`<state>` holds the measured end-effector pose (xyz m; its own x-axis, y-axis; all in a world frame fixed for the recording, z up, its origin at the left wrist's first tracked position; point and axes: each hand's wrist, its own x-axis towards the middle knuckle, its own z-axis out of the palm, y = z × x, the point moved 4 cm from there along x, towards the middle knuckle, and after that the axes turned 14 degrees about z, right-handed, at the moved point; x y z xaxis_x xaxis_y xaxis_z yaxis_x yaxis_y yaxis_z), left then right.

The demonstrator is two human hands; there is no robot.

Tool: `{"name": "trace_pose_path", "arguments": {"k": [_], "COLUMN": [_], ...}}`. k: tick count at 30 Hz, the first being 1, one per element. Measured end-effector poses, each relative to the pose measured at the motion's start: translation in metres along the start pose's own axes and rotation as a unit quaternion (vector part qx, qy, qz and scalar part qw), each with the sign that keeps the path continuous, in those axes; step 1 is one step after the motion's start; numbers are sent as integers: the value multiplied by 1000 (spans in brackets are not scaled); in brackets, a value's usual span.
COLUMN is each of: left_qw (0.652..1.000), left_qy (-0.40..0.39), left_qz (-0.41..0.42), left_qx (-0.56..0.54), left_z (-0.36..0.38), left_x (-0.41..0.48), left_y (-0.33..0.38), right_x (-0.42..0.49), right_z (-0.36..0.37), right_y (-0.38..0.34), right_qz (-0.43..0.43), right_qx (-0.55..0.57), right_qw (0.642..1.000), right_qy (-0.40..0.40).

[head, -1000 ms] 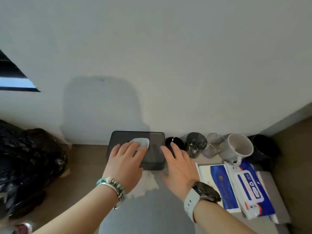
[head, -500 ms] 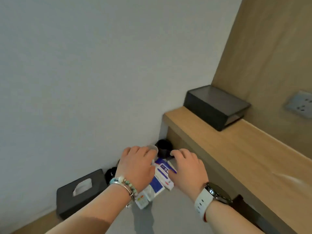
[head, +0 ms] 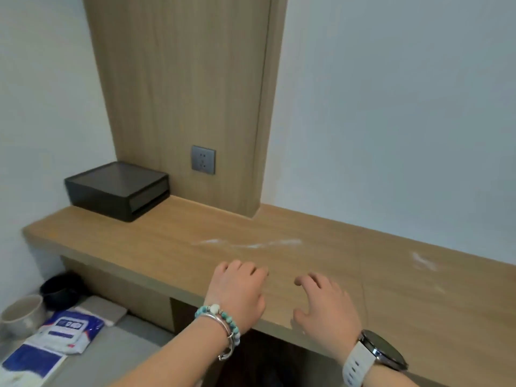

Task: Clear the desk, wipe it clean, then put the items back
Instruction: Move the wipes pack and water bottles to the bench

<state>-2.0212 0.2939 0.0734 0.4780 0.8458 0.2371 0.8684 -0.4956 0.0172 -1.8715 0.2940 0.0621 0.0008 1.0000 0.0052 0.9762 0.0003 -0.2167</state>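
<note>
desk: long light-wood desk top (head: 307,247) runs left to right along the white wall.
panel: tall wood wall panel (head: 181,93) stands behind the desk's left part.
box: black rectangular drawer box (head: 117,188) sits on the desk's far left end, against the panel.
socket: grey square wall socket (head: 203,160) is on the panel, up and right of the box.
streaks: white powdery streaks (head: 251,243) lie mid-desk, behind the hands.
hands: left hand (head: 237,291) and right hand (head: 324,305) are side by side over the desk's front edge, apart.
low surface: grey low surface (head: 125,339) lies below, left of the desk.
cups: black round cup (head: 61,290) is under the desk's edge; white ceramic mug (head: 22,314) is beside it, to its front left.
wipes: blue-and-white wipes pack (head: 69,328) lies in front of both cups.
leaflet: blue-and-white leaflet (head: 30,361) lies in front of the pack, partly under it.
</note>
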Motion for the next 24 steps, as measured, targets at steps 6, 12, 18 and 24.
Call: {"name": "trace_pose_path", "arguments": {"k": [6,12,18,24], "left_qw": [997,989,980,961], "left_qy": [-25,-74,-53,-81], "left_qz": [58,105,165,236], "left_qx": [-45,-71,-95,-119], "left_z": [40,73,94,129], "left_x": [88,155,251,350], "left_y": [170,285,355,437], "right_x": [-21,-32,-13,16], "right_z": [-31,-39,-65,-81], "right_y": [190,335,432,539], "right_qz": [76,162,216,292], "right_qx": [3,14,14,12], "right_qw": [997,987,976,956], "right_qy": [-1,-16,9,21]}}
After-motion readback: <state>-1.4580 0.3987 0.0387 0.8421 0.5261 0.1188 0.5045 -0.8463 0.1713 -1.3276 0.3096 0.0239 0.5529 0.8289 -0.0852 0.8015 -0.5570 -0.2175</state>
